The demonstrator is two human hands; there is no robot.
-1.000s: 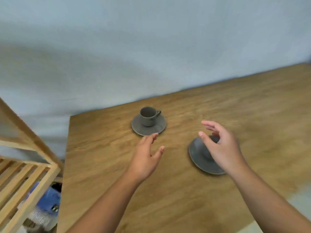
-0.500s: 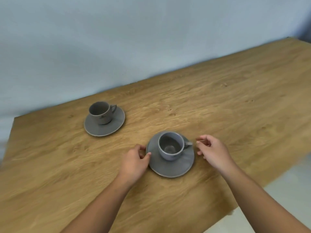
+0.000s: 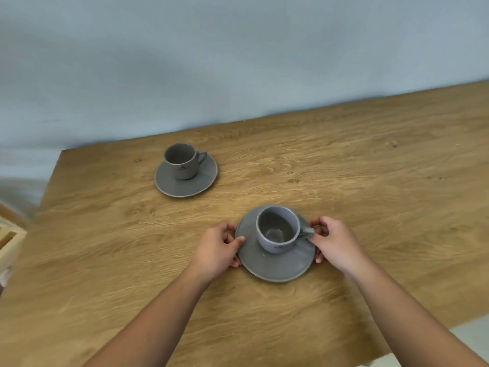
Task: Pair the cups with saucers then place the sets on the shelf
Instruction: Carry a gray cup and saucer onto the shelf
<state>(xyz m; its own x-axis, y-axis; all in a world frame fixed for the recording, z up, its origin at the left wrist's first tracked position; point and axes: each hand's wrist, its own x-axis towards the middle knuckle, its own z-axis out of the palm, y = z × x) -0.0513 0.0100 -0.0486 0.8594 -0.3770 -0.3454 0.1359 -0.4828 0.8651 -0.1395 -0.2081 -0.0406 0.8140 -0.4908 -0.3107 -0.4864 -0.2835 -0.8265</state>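
Observation:
A grey cup stands upright on the near grey saucer on the wooden table. My left hand pinches this saucer's left rim, thumb on top. My right hand grips its right rim, next to the cup's handle. A second grey cup sits on its own far saucer farther back and to the left, untouched.
A light wooden shelf frame shows at the left edge, beside the table's left end. A pale blue wall rises behind the table. The table's near right corner ends above a pale floor.
Both hands have closed in from beside the near saucer onto its rim. The view has swung a little to the left, bringing the shelf frame back into sight.

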